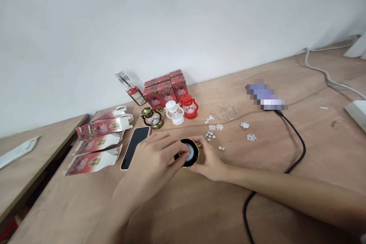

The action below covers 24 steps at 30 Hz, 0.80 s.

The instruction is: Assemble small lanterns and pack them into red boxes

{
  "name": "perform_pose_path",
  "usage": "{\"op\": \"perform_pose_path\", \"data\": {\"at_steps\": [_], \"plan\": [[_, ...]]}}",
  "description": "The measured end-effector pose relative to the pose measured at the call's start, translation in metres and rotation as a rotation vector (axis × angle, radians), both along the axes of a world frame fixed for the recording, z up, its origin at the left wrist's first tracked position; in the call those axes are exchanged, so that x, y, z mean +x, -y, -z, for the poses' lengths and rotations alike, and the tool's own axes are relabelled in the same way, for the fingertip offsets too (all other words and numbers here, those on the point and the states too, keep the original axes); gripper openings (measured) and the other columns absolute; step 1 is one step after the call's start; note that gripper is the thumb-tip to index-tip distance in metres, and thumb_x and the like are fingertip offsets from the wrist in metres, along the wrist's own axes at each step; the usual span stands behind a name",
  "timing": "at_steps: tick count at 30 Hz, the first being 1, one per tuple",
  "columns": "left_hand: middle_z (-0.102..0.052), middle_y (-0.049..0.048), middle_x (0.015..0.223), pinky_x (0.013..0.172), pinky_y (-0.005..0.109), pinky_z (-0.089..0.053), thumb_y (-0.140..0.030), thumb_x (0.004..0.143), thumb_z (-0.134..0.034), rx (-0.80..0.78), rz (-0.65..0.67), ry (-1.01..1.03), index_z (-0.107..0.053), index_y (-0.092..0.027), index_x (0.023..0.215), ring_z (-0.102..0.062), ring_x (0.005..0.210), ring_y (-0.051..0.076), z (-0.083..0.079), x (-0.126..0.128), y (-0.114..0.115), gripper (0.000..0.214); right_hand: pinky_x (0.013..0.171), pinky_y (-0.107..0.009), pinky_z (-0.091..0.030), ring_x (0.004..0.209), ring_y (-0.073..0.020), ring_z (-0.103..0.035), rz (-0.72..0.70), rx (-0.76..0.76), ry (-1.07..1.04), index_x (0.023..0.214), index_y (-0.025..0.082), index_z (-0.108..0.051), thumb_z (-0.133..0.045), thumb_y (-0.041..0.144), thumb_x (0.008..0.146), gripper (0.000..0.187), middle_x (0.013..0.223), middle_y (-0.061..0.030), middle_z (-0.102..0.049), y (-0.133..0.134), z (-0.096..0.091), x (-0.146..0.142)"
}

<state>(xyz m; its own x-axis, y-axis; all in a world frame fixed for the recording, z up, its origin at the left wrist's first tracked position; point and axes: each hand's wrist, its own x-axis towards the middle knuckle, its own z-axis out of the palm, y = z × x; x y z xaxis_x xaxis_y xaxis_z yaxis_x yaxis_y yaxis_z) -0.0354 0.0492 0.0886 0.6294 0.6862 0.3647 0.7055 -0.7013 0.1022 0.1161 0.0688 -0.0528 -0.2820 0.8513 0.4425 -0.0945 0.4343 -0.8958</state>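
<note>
Both my hands meet at a small black and gold lantern (191, 153) held low over the wooden table (200, 206), its round base turned toward me. My left hand (156, 158) has its fingers curled, with fingertips pressing on the white centre of the base. My right hand (210, 160) wraps around the lantern's right side. Several small button cell batteries (210, 135) lie just beyond my right hand, two more button cells (222, 148) close to it.
Three finished small lanterns, bronze (152, 117), white (174, 113) and red (189, 106), stand before red boxes (165, 89). Flattened cartons (98, 145) and a phone (135, 146) lie left. Wire handles (225, 112), white tabs (248, 131) and a black cable (297, 141) lie right.
</note>
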Motion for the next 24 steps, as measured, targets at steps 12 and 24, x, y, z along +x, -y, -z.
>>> {"op": "perform_pose_path", "data": {"at_steps": [12, 24], "plan": [[-0.06, -0.0021, 0.072, 0.055, 0.021, -0.037, -0.025, 0.086, -0.058, -0.171, -0.078, 0.081, -0.062, -0.02, 0.081, -0.05, 0.062, 0.01, -0.002, -0.006, -0.005, 0.008, 0.083, -0.036, -0.046, 0.096, -0.0214, -0.059, -0.014, -0.01, 0.012, 0.109, 0.023, -0.043, -0.071, 0.034, 0.068, 0.05, 0.107, -0.0069, -0.06, 0.0, 0.0, 0.002], [-0.063, 0.0001, 0.079, 0.069, 0.024, -0.043, -0.03, 0.082, -0.063, -0.414, -0.04, 0.552, -0.064, -0.019, 0.085, -0.055, 0.074, 0.012, 0.019, -0.008, -0.04, 0.012, 0.083, -0.037, -0.048, 0.096, -0.0218, -0.059, 0.002, 0.022, 0.003, 0.111, 0.022, -0.043, -0.07, 0.039, 0.068, 0.053, 0.107, -0.0077, -0.06, -0.001, 0.001, 0.002]]}}
